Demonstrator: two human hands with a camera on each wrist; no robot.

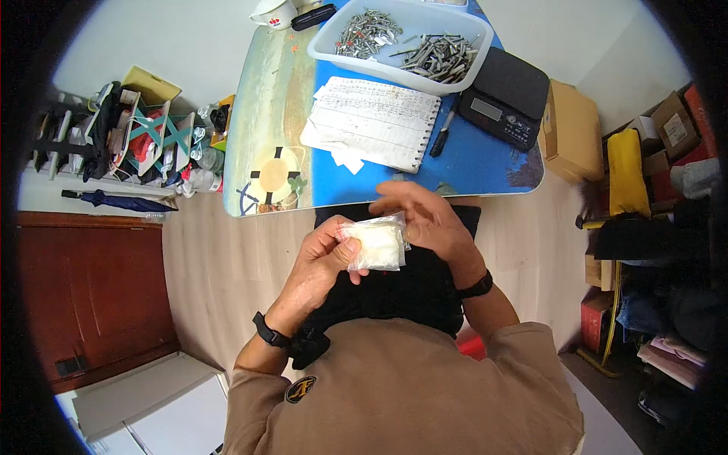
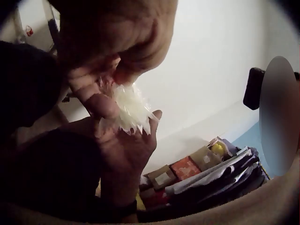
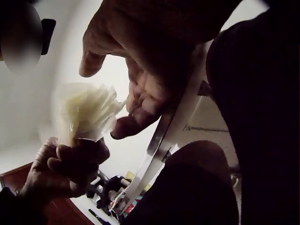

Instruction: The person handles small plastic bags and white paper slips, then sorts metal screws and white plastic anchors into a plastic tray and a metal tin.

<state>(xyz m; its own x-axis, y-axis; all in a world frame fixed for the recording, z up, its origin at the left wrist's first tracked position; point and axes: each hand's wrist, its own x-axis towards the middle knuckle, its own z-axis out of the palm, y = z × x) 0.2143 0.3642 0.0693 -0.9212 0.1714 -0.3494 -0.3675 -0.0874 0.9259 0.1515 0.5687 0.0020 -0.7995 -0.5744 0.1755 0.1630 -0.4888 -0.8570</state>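
Probably light and slippery, the bags want pinching at left edge, where left grip holds; right grip relaxed.

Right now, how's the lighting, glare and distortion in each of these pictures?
Head view: brightly lit, strongly bowed by the wide lens, corners black, the plastic packet looking washed out. Left wrist view: dim, the left hand largely in shadow against a brighter wall. Right wrist view: also dim, the right hand dark, its finer detail hard to make out.
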